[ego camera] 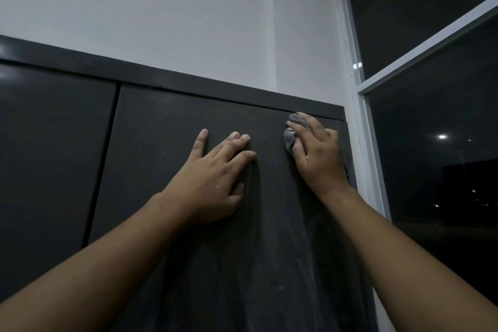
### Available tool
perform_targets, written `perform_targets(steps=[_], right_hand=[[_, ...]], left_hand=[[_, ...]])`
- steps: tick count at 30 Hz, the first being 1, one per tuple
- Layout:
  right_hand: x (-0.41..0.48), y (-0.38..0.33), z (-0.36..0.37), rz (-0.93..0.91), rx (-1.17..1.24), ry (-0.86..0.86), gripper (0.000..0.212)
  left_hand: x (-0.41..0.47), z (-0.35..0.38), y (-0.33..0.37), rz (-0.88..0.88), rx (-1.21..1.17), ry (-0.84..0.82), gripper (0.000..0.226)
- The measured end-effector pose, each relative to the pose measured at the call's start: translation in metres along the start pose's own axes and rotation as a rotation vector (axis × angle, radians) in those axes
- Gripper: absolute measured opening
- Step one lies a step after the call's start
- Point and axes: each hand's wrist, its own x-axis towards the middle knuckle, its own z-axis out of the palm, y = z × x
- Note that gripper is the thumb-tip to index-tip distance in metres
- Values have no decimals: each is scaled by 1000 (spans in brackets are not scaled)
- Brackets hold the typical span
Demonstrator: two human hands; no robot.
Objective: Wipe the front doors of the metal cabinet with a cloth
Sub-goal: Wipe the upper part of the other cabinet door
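A dark metal cabinet fills the lower view; its right door (167, 159) is dusty, with pale smear streaks lower down. My right hand (319, 155) presses a crumpled grey cloth (291, 139) against that door's top right corner, just under the cabinet's top rail (188, 83). My left hand (215, 178) lies flat on the same door, fingers spread, holding nothing. A second door (51, 148) sits to the left, separated by a thin vertical gap.
A white wall rises above and behind the cabinet. A white-framed window (362, 121) with dark glass stands immediately right of the cabinet, very close to my right hand.
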Motion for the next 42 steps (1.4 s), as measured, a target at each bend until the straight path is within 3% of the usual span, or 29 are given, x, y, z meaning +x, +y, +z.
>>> perform_targets(steps=[10,14,18,22,25,29,31,42], right_hand=[[-8,48,-22,411,57,87,42],[-35,26,-25,239,152,69,43],[-91,20,-31,29,232,-171,60],[-125,35,-42,-59,233,-337,71],[-112,52,-48,-89,194,-276,67],[-77,64,-41,281,264,1,43],[-72,63,-35,357,247,65,37],[-139,56,-44,377,187,-26,41]], left_hand=[[0,2,0,-1,1,-14,62],[0,4,2,-12,1,-12,62],[1,5,5,-27,8,-5,62],[0,6,5,-30,21,3,58],[-1,5,3,-25,27,7,58],[-2,6,4,-26,27,12,58],[-2,6,5,-31,29,11,58],[-4,8,12,-59,26,13,59]])
